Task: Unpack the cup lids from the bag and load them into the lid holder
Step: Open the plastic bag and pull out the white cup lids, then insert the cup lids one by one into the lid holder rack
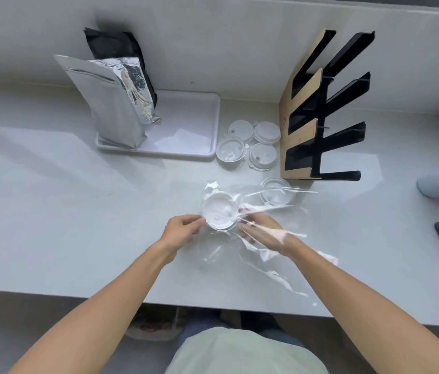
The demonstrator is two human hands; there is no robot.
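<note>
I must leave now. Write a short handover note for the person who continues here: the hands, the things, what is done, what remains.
Left hand pinches the clear plastic bag beside the lid stack; right hand holds the stack through the bag.
One loose lid lies behind the bag; four lids sit between the white tray and the lid holder.
Done: some lids unpacked.
Left: free the stack, load all; no lids visible in the holder.
</note>
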